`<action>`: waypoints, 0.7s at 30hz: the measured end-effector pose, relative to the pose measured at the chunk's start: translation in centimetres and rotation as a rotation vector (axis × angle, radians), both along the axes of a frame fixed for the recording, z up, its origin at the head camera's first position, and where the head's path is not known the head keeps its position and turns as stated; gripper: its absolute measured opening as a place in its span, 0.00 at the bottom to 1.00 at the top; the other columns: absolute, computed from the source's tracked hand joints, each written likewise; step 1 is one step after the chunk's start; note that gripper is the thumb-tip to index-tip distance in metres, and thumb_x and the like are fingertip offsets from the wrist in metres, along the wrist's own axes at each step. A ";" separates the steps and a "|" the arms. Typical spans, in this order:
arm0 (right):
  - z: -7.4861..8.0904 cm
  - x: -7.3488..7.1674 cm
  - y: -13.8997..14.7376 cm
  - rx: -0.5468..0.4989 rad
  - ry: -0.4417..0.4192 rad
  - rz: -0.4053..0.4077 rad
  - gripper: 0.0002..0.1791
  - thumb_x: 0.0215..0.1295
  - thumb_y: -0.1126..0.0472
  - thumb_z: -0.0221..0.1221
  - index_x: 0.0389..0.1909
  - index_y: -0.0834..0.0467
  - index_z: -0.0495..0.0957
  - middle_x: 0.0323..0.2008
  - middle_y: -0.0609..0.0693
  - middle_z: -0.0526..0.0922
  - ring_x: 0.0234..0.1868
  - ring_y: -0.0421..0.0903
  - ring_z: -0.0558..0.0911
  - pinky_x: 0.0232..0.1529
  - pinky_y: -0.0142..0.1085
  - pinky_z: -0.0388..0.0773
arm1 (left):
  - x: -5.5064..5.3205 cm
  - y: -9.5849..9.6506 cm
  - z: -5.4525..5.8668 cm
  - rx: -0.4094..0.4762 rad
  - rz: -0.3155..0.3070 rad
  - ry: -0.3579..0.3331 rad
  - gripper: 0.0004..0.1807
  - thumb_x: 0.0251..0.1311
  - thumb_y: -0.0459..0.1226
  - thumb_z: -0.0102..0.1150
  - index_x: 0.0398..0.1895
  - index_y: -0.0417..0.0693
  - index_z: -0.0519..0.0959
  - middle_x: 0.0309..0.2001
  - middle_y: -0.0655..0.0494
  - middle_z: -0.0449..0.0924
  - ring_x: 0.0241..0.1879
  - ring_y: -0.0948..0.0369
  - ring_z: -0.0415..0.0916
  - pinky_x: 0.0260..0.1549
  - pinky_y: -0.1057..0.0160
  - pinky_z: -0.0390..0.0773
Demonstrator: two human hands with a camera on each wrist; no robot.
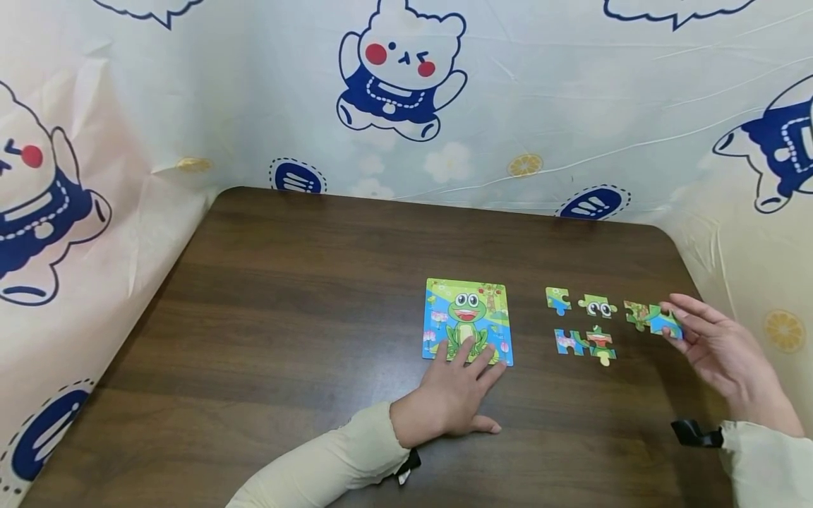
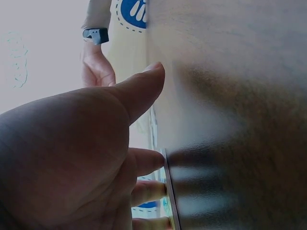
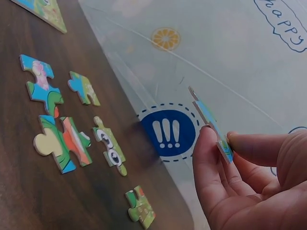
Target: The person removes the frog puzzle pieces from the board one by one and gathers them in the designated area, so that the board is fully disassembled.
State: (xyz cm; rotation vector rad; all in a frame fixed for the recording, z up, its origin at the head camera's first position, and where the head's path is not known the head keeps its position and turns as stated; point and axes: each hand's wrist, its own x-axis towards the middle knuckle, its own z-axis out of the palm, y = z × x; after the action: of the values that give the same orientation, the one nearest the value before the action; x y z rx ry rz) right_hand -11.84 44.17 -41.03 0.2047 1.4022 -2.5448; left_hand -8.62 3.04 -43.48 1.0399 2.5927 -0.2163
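A square frog picture board (image 1: 466, 289) lies on the table, and my left hand (image 1: 451, 398) rests with spread, straight fingers on its near edge. In the left wrist view those fingertips (image 2: 156, 161) touch the board's thin edge. My right hand (image 1: 730, 353) pinches a blue-and-green jigsaw piece (image 1: 664, 322) between thumb and fingers. In the right wrist view this jigsaw piece is seen nearly edge-on, raised off the table. Just left of it lies a tree-patterned piece (image 3: 141, 207). Further left are the frog-eyes piece (image 3: 110, 148) and a blue-green corner piece (image 3: 84, 89).
Nearer me lie a blue-and-pink piece (image 1: 565, 343) and red-mouth piece (image 1: 600, 337), close to a green piece with a pale knob (image 3: 53, 143). The brown wooden table (image 1: 286, 303) is bordered by a printed cartoon cloth (image 1: 254, 92) at the back and sides.
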 end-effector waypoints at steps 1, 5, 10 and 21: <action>-0.1 0.0 0.0 0.001 -0.005 0.004 0.22 0.79 0.71 0.42 0.53 0.58 0.85 0.48 0.51 0.90 0.41 0.46 0.88 0.41 0.35 0.86 | 0.0 0.0 0.0 0.000 0.002 -0.003 0.50 0.59 0.77 0.42 0.82 0.72 0.47 0.83 0.65 0.44 0.82 0.53 0.44 0.74 0.41 0.59; -1.0 0.3 0.1 0.024 -0.028 0.007 0.22 0.80 0.71 0.42 0.52 0.57 0.86 0.47 0.50 0.90 0.42 0.44 0.88 0.41 0.35 0.86 | 0.0 0.0 0.1 0.002 0.007 -0.015 0.50 0.59 0.77 0.42 0.82 0.72 0.47 0.83 0.66 0.43 0.82 0.54 0.43 0.74 0.41 0.58; -2.6 0.8 0.1 0.122 -0.076 -0.018 0.20 0.79 0.69 0.46 0.49 0.54 0.88 0.44 0.47 0.91 0.41 0.41 0.88 0.40 0.33 0.86 | 0.0 0.0 0.1 0.001 0.013 -0.026 0.50 0.59 0.77 0.43 0.82 0.73 0.46 0.83 0.66 0.43 0.82 0.54 0.42 0.74 0.41 0.58; -4.5 1.1 -0.5 0.255 -0.180 -0.076 0.15 0.76 0.66 0.54 0.46 0.49 0.88 0.40 0.41 0.91 0.39 0.37 0.87 0.39 0.31 0.85 | 0.0 0.0 0.2 -0.013 0.009 -0.018 0.50 0.59 0.77 0.42 0.82 0.73 0.46 0.83 0.66 0.42 0.82 0.54 0.42 0.75 0.42 0.58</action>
State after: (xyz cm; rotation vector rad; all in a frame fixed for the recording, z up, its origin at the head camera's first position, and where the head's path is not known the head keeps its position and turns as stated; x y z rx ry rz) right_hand -10.70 43.71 -45.51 0.5262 1.6696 -2.3292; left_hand -8.66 3.07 -43.29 1.0202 2.5760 -0.2196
